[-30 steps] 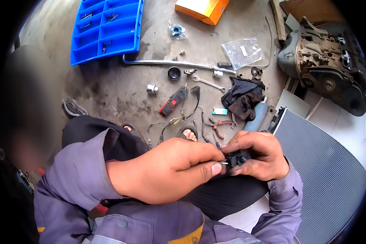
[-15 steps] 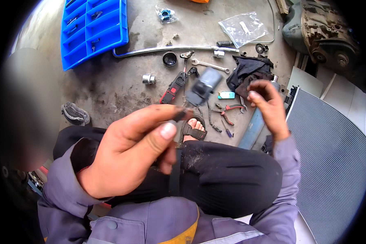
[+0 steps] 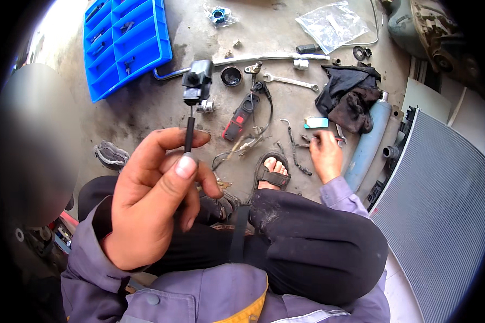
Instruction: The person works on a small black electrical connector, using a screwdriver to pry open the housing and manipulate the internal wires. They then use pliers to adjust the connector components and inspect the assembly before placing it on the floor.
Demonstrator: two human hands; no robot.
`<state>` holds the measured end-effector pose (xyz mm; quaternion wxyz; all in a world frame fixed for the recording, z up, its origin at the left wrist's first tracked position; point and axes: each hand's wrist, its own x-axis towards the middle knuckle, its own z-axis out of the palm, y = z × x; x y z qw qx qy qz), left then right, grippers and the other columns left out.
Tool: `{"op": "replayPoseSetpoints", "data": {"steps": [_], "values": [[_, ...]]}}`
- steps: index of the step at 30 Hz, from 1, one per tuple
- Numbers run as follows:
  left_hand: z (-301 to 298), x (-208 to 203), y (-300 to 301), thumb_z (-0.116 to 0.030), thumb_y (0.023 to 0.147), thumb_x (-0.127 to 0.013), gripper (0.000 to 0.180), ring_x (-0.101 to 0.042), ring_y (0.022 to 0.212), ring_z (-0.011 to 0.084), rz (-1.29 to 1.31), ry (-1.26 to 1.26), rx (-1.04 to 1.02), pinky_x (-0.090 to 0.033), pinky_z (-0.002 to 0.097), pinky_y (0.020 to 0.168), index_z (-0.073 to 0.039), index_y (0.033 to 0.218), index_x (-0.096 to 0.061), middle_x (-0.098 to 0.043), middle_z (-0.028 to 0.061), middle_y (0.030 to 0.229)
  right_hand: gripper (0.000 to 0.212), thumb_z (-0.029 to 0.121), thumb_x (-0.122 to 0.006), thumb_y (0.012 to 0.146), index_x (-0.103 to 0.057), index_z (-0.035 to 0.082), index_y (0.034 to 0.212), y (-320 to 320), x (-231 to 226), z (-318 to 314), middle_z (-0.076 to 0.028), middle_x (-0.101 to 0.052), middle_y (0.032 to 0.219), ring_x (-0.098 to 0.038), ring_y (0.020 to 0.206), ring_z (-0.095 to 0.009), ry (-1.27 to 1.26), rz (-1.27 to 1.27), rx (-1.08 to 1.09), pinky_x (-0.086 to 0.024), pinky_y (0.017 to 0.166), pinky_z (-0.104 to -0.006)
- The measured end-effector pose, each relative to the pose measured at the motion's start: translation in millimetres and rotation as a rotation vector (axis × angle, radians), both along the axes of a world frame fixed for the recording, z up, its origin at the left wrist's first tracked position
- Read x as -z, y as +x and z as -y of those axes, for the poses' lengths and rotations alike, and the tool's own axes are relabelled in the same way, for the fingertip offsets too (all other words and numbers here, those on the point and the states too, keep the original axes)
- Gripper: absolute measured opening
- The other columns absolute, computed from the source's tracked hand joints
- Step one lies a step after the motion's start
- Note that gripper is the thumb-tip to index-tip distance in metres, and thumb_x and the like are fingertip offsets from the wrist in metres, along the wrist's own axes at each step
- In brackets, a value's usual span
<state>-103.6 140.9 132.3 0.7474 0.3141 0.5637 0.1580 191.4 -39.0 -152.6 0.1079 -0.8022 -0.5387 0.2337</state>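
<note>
My left hand [image 3: 159,196], raised in front of me, pinches a short black sleeve [image 3: 189,134] between thumb and forefinger. A thin wire or pin joins that sleeve to a boxy black plastic connector [image 3: 197,82], held upright above the fingers. Lower and to the right, my right hand [image 3: 326,156] reaches to the floor with its fingers bent over pliers [image 3: 305,141]. Most of the pliers' red handles are hidden under this hand. A small teal-and-white box [image 3: 316,123] lies just beyond it, and a dark cable piece [image 3: 292,141] is to its left.
A blue compartment tray [image 3: 161,53] lies at far left. A red-and-black tool [image 3: 241,116], combination wrench [image 3: 291,82], black cup [image 3: 231,76] and long metal tube [image 3: 275,58] spread across the floor. Dark cloth [image 3: 350,97], a blue-grey cylinder [image 3: 369,142] and finned radiator [image 3: 436,204] stand right.
My right hand has dropped from near the cloth to the pliers. My left hand has turned the connector upright and shifted it left.
</note>
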Motion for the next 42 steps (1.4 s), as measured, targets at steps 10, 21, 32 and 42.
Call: {"op": "replayPoseSetpoints", "data": {"steps": [10,21,32,42], "values": [[-4,3,2,-0.017,0.103,-0.051,0.021,-0.055,0.056,0.0125,0.058,-0.008,0.097,-0.042,0.0226,0.049,-0.002,0.118,-0.049,-0.067,0.0186,0.086,0.023,0.012,-0.066,0.092,-0.062,0.001,0.112,3,-52,-45,-0.007,-0.065,0.096,-0.063,0.078,-0.014,-0.12,-0.8,0.394,-0.052,0.064,-0.0278],[-5,0,22,-0.009,0.103,-0.052,0.026,-0.054,0.07,0.0045,0.143,0.109,0.277,-0.043,0.0203,0.061,0.0,0.126,-0.053,-0.067,0.0053,0.092,0.046,0.009,-0.078,0.086,-0.054,-0.001,0.124,-32,-214,-161,-0.009,-0.065,0.108,-0.066,0.081,-0.013,-0.242,-1.656,0.046,-0.055,0.067,-0.0251],[-19,13,27,-0.021,0.102,-0.058,0.023,-0.053,0.061,0.0076,0.232,-0.165,0.144,-0.044,0.0222,0.055,0.0,0.11,-0.06,-0.058,0.0025,0.075,0.045,0.006,-0.076,0.086,-0.05,-0.003,0.122,-51,-192,-156,-0.016,-0.062,0.112,-0.069,0.081,-0.02,-0.151,-1.869,0.047,-0.06,0.069,-0.032],[-19,13,35,-0.018,0.103,-0.054,0.023,-0.052,0.064,0.0043,0.385,-0.246,0.077,-0.044,0.0202,0.051,0.003,0.11,-0.059,-0.069,0.0054,0.096,0.046,0.025,-0.067,0.095,-0.046,-0.001,0.127,-50,-178,-145,-0.02,-0.065,0.102,-0.069,0.075,-0.026,-0.41,-2.152,0.139,-0.057,0.065,-0.0351]]}}
